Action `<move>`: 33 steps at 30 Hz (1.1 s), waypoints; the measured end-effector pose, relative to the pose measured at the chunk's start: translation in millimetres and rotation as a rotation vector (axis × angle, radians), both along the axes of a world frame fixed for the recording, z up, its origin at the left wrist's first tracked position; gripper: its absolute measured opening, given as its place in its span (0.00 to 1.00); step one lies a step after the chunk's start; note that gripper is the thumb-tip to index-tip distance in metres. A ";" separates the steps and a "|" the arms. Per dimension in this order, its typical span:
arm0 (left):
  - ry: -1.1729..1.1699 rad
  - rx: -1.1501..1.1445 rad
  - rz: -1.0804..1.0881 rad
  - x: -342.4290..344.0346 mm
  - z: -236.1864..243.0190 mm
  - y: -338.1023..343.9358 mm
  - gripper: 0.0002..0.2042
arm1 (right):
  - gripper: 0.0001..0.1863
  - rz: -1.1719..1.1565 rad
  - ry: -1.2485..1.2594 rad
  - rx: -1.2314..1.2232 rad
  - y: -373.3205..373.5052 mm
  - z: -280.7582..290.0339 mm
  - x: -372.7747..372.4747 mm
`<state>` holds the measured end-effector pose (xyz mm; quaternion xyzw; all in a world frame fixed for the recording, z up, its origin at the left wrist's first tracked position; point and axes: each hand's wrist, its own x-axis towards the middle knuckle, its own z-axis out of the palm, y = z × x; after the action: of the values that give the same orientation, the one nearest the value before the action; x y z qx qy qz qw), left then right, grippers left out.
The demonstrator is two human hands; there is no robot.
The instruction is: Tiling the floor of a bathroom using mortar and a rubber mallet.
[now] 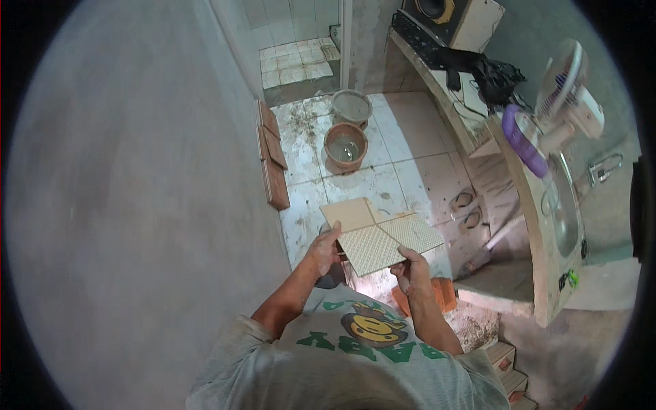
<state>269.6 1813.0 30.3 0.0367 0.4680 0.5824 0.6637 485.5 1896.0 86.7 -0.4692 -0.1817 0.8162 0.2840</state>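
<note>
I hold a small stack of square tiles (pixel 374 239) in front of my chest, fanned out. The top ones show a cream back with a grid pattern; one behind shows a plain tan face. My left hand (pixel 325 247) grips the stack at its left edge. My right hand (pixel 412 268) pinches the lower right corner of the front tile. Both forearms rise from the lower edge of the picture over my grey printed shirt.
A bare grey plastered wall (pixel 137 205) fills the left. Two buckets (pixel 346 145) stand on the dirty tiled floor ahead, with tiles (pixel 274 167) leaning against the wall. A fan (pixel 560 102) and counter are at right. Sandals (pixel 466 205), a red brick (pixel 437 294) lie near.
</note>
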 end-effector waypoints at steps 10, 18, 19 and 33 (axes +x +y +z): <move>0.179 -0.037 0.048 -187.3 50.4 155.9 0.16 | 0.11 0.056 0.033 -0.013 164.6 18.4 -189.3; 0.228 -0.145 0.260 -307.9 33.8 222.4 0.16 | 0.15 0.352 0.041 -0.040 276.0 -8.1 -333.7; 0.279 -0.180 0.248 -325.3 30.1 233.5 0.18 | 0.16 0.386 0.017 -0.055 290.5 -12.0 -351.4; 0.257 -0.191 0.331 -520.8 51.3 420.0 0.13 | 0.12 0.412 -0.069 -0.005 499.8 -13.7 -571.0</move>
<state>-251.3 2232.9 81.7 -0.0296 0.6015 0.6267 0.4945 -85.5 2395.8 72.9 -0.4505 -0.2815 0.8409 0.1033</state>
